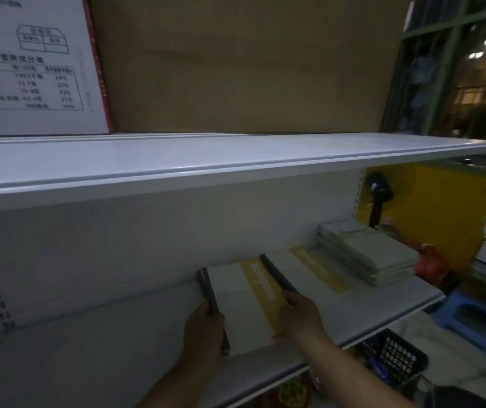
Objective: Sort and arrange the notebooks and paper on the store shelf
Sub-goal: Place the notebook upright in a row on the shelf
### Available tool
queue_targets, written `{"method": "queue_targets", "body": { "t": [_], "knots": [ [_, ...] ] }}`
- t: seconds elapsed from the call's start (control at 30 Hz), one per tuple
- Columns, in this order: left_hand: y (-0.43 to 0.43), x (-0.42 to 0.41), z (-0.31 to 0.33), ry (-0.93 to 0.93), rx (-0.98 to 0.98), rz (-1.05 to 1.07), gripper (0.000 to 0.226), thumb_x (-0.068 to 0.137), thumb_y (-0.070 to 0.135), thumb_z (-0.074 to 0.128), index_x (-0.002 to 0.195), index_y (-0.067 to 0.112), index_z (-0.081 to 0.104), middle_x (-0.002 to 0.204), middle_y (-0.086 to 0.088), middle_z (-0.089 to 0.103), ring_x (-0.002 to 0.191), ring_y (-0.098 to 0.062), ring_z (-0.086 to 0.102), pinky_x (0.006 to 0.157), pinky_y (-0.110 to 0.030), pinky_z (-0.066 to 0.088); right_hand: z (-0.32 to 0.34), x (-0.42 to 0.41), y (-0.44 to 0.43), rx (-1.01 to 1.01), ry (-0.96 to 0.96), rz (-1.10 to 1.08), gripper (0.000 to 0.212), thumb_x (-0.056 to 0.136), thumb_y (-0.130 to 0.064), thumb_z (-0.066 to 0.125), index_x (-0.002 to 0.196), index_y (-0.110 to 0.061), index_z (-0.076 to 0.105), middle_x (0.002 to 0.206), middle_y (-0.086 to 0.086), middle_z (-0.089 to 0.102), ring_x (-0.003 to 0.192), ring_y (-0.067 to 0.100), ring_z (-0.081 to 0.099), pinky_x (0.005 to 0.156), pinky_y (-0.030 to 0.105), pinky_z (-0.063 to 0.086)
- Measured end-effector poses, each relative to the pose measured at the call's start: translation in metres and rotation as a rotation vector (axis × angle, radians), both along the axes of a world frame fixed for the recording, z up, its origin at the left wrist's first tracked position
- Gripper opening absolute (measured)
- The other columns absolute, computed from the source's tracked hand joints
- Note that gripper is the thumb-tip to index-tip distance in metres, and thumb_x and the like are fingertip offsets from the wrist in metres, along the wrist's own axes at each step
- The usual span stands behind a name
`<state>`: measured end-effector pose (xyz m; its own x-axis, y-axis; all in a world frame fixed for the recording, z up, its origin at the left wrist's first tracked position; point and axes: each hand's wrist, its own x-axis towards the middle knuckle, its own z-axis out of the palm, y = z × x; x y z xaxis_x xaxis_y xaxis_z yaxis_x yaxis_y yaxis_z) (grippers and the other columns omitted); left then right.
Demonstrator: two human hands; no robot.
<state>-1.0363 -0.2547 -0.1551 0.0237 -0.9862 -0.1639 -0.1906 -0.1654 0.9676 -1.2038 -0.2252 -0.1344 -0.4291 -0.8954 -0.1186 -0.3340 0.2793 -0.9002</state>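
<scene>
A white notebook stack with a yellow band [244, 301] lies flat on the lower white shelf [383, 307]. My left hand [203, 334] grips its dark left spine edge. My right hand [300, 316] holds the dark spine on its right side. A second white notebook with a yellow band [309, 269] lies just to the right, against the back panel. Further right sits a stack of pale green notebooks [374, 254], slightly fanned.
The upper shelf [177, 160] overhangs the work area and carries a large brown carton [250, 63] and a white printed box [29, 66]. To the right stand a fan [380, 192], a blue stool [477, 319] and a dark basket [394, 354].
</scene>
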Motion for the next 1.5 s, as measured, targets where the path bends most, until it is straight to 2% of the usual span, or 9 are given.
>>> {"method": "queue_targets", "body": {
  "t": [0.13,0.2,0.27,0.43,0.7,0.9,1.07,1.2,1.5],
  "knots": [
    [0.002,-0.010,-0.007,-0.305,-0.086,-0.151,0.076,0.072,0.036,0.071,0.139,0.013,0.042,0.119,-0.004,0.059,0.107,-0.018,0.059,0.090,-0.023,0.047,-0.012,-0.014,-0.036,-0.039,0.231,0.133,0.042,0.091,0.000,0.038,0.130,-0.008,0.052,0.127,0.010,0.056,0.105,0.023,0.056,0.070,0.013,0.044],
    [0.008,-0.016,-0.011,-0.721,-0.095,-0.261,0.117,0.056,0.073,0.049,0.152,0.017,0.012,0.155,-0.009,0.021,0.139,-0.023,0.028,0.109,-0.026,0.027,-0.025,-0.020,-0.044,-0.056,0.474,0.232,0.029,0.093,-0.007,0.038,0.116,-0.006,0.057,0.114,0.011,0.058,0.103,0.025,0.056,0.070,0.019,0.038],
    [0.009,-0.018,-0.021,-0.911,-0.142,-0.272,0.112,0.064,0.077,0.038,0.152,0.019,0.000,0.159,-0.007,-0.008,0.146,-0.023,0.006,0.116,-0.031,0.015,-0.043,-0.024,-0.049,-0.119,0.612,0.292,0.025,0.093,-0.010,0.039,0.108,-0.004,0.059,0.104,0.012,0.057,0.101,0.027,0.054,0.070,0.024,0.034],
    [0.000,-0.010,-0.041,-0.550,-0.228,-0.125,0.080,0.063,0.057,0.062,0.137,0.031,0.043,0.127,0.002,0.057,0.112,-0.005,0.058,0.091,-0.018,0.049,-0.051,-0.028,-0.053,-0.269,0.550,0.325,0.013,0.091,-0.012,0.046,0.083,-0.015,0.056,0.077,0.003,0.049,0.081,0.023,0.051,0.063,0.023,0.036],
    [0.003,-0.015,-0.036,-0.652,-0.237,-0.075,0.075,0.082,0.036,0.068,0.143,0.036,0.025,0.126,0.004,0.047,0.117,-0.010,0.049,0.076,0.005,0.032,-0.059,-0.032,-0.057,-0.293,0.634,0.366,0.038,0.092,-0.015,0.045,0.060,-0.023,0.026,0.060,-0.007,0.029,0.067,0.020,0.038,0.051,0.020,0.020],
    [0.017,-0.018,-0.027,-0.715,-0.196,-0.136,0.078,0.081,0.052,0.058,0.146,0.023,0.026,0.150,-0.003,0.033,0.140,-0.020,0.031,0.113,-0.027,0.028,-0.039,-0.017,-0.046,-0.197,0.946,0.412,0.011,0.079,-0.016,0.063,0.078,-0.005,0.063,0.082,0.013,0.067,0.078,0.032,0.066,0.062,0.035,0.052],
    [0.048,0.048,0.030,-1.072,-0.243,-0.217,0.067,0.099,0.049,0.031,0.153,0.020,0.006,0.160,-0.001,-0.007,0.148,-0.016,-0.002,0.119,-0.030,0.002,0.008,0.038,-0.023,-0.078,1.096,0.492,0.060,0.098,-0.040,0.020,0.146,-0.005,0.023,0.156,0.015,0.017,0.144,0.029,0.017,0.117,0.036,0.019],
    [0.092,0.176,0.090,-1.250,-0.200,-0.069,0.063,0.099,0.050,0.026,0.152,0.021,0.009,0.160,-0.002,-0.005,0.148,-0.019,-0.003,0.120,-0.036,0.002,0.040,0.153,0.025,-0.244,1.196,0.828,0.061,0.100,-0.041,0.030,0.151,-0.015,0.011,0.159,0.010,-0.003,0.147,0.026,-0.001,0.118,0.039,0.000],
    [0.282,0.423,0.132,-1.408,0.081,0.251,0.063,0.097,0.055,0.023,0.152,0.024,0.015,0.161,-0.001,0.001,0.148,-0.018,-0.006,0.119,-0.041,0.001,0.068,0.384,0.144,-0.522,1.185,1.348,0.061,0.097,-0.039,0.041,0.149,-0.018,0.019,0.159,0.009,0.003,0.146,0.026,0.003,0.119,0.041,0.014]
  ]
}}
